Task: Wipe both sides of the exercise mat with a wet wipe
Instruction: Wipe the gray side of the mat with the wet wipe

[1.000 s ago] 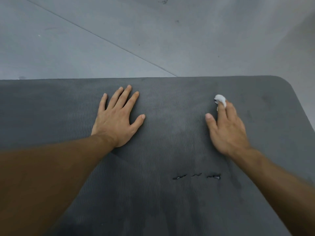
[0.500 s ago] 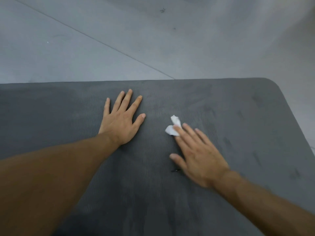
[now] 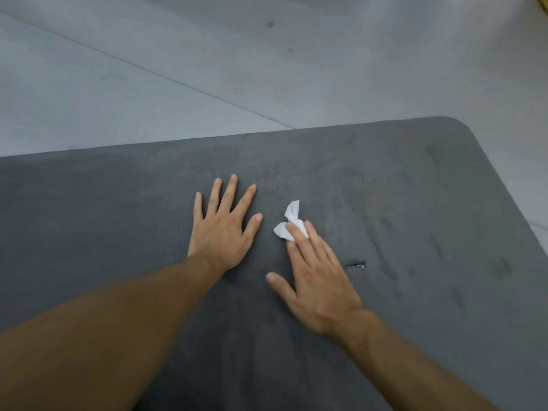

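Nearest, the right hand [image 3: 317,280] lies flat on the exercise mat [image 3: 430,209], straight fingers pressing the crumpled wet wipe [image 3: 289,225] down. Just left, slightly farther, the left hand [image 3: 222,229] rests spread, holding nothing. The mat's long axis runs left to right, floor [image 3: 148,84] beyond. A second ago the wipe was toward the rounded right corner; now it sits beside the left thumb.

Pale grey floor [image 3: 103,93] ahead of the left hand [image 3: 221,232]. A diagonal seam [image 3: 148,73] crosses it from far left. Dark scuff [image 3: 270,24] further out. Yellow sliver [image 3: 544,1] far beyond the right hand [image 3: 320,286], unidentifiable.
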The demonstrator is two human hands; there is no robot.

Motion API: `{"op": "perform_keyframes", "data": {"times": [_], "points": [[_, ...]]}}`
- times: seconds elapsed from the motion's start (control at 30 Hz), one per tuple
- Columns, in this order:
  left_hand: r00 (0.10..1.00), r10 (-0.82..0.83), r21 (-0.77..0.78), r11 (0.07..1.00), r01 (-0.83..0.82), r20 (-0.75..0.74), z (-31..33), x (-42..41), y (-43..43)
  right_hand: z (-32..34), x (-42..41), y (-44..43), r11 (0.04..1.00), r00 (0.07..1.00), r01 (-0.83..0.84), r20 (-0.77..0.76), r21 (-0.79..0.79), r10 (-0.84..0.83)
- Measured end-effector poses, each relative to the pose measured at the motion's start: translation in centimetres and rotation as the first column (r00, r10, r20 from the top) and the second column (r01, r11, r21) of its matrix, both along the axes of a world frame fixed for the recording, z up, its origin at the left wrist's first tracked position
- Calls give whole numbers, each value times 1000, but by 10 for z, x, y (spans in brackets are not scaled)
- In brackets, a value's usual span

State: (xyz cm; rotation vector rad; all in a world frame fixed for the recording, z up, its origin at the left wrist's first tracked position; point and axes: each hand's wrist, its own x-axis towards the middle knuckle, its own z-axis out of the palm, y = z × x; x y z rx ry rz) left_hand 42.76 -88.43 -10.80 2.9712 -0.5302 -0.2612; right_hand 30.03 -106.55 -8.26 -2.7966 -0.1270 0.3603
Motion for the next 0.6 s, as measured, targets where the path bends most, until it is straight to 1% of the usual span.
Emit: {"op": "perform_keyframes", "data": {"times": [0.07, 0.13, 0.2, 0.3, 0.37, 0.47, 0.53, 0.6], "points": [[1000, 7, -8, 1000, -7, -6, 0, -10, -2, -3, -15, 6, 997, 998, -66, 21, -31, 67], [1000, 11, -14, 1000, -11, -8, -1, -23, -2, -7, -17, -6, 996, 997, -50, 62, -72, 55], [1000, 0, -2, 1000, 0, -8, -1, -35, -1, -8, -13, -34, 993, 994, 70, 92, -91, -61], [1000, -17, -2, 1000, 17, -16, -2, -46, 2, -9, -14, -83, 951, 962, 270, 84, -149, -260], [1000, -18, -5, 1000, 18, 1, -3, -47, 2, -10, -19, -101, 930, 945, 326, 71, -169, -319], [999, -10, -18, 1000, 11, 45, -6, -47, 2, -5, -27, -89, 942, 951, 308, 33, -133, -306], [998, -6, -19, 1000, 7, 59, -6, -48, 1, 1, -36, -63, 966, 974, 225, 0, -127, -227], [998, -2, -18, 1000, 3, 58, -5, -48, 1, 4, -51, -27, 989, 994, 109, -12, -98, -110]]}}
